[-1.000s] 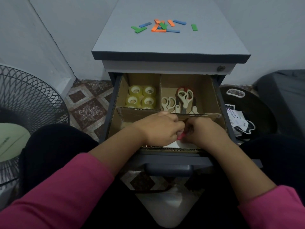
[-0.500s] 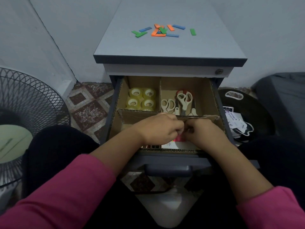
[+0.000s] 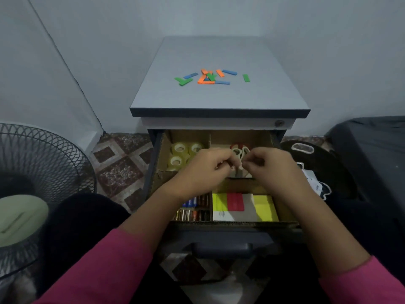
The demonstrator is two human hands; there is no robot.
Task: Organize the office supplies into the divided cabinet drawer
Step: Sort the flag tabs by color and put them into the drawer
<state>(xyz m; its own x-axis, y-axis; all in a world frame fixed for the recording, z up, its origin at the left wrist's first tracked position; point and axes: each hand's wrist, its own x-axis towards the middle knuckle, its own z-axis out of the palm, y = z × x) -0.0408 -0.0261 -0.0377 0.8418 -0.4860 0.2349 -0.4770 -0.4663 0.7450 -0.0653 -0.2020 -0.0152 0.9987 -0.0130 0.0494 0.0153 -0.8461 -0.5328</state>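
Two hands raised over the rear right compartment, fingertips nearly meeting above the scissors (image 3: 240, 150). Left hand (image 3: 208, 166) with fingers curled; right hand (image 3: 270, 166) likewise curled, thumb and forefinger pinched. Contents of either grip: cannot tell, nothing distinct visible between the fingers, area blurred.

Changed from a second ago: both hands then low in the front right compartment, pressed together over something pink-red; now lifted clear and moved toward the back. Front right compartment uncovered as a result: sticky notes (image 3: 235, 201) lying flat, yellow-green, red and yellow pads side by side on white card. Judged: note-placing step finished, notes settled in their section.

Further out, within the drawer (image 3: 232, 224): batteries (image 3: 194, 208) in rows, front left; tape rolls (image 3: 182, 153) in a cluster, rear left, partly hidden behind the left hand. Four sections filled, one kind each.

Beyond, on the cabinet top (image 3: 219, 99) serving as desk: coloured strips (image 3: 210, 77), green, blue and orange, loosely heaped, well apart from the drawer. Judged: last unsorted supply, likely next to collect. Risk: small flat pieces, awkward to pick off a smooth surface.
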